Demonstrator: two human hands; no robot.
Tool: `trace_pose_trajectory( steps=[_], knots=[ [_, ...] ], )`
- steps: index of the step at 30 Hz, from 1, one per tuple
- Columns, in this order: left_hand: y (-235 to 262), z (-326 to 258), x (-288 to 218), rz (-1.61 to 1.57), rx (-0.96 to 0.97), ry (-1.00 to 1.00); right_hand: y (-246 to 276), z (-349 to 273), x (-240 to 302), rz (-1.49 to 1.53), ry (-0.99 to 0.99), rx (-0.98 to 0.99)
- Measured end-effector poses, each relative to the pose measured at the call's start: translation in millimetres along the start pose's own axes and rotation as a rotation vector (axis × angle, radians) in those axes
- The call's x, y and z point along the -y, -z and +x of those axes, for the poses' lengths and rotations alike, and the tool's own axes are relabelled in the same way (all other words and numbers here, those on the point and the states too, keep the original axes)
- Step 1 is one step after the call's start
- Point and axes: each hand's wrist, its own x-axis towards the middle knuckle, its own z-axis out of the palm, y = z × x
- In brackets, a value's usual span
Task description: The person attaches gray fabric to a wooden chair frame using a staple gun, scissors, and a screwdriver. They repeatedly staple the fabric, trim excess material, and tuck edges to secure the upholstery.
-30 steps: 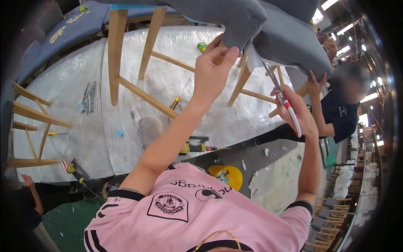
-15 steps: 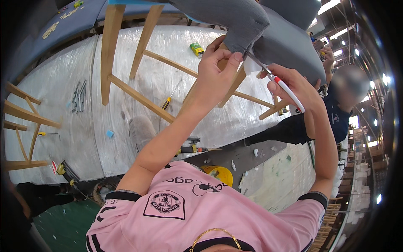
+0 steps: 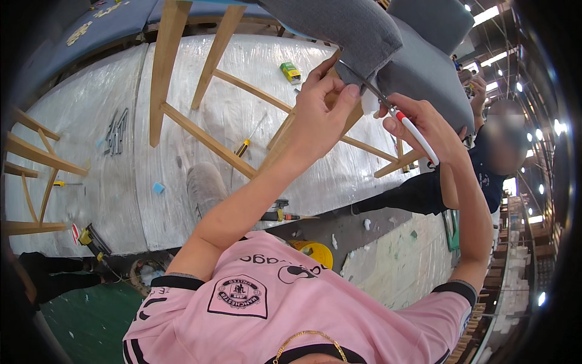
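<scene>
Head view: right grip [image 3: 427, 124] clasps scissors [image 3: 418, 136], blades [image 3: 367, 84] projecting leftward over grey fabric [image 3: 367, 42]; left grip [image 3: 321, 115] unclear.

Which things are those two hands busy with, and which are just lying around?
Busy with:
scissors, held in the right hand
grey fabric, at the left hand

Seemingly just lying around:
yellow-handled screwdriver
green-and-yellow box
small blue block
metal rods
</scene>
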Motion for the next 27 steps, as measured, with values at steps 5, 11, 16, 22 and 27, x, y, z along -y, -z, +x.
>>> trace_pose_trajectory(
  steps=[5,11,16,22,27],
  knots=[
    [0,-3,1,0.016,-0.021,-0.036,-5,-1,1,0.077,0.040,-0.069],
    [3,-7,2,-0.004,0.013,-0.027,-16,-4,6,0.104,-0.002,-0.124],
    [4,-15,10,0.142,0.145,-0.077,-98,-19,-14,0.771,0.000,-0.583],
    [7,-17,3,0.183,0.064,-0.094,-135,27,26,1.163,0.109,-0.962],
    [7,-33,-1,0.255,0.109,-0.067,-142,27,38,1.298,0.123,-0.988]
  ],
)
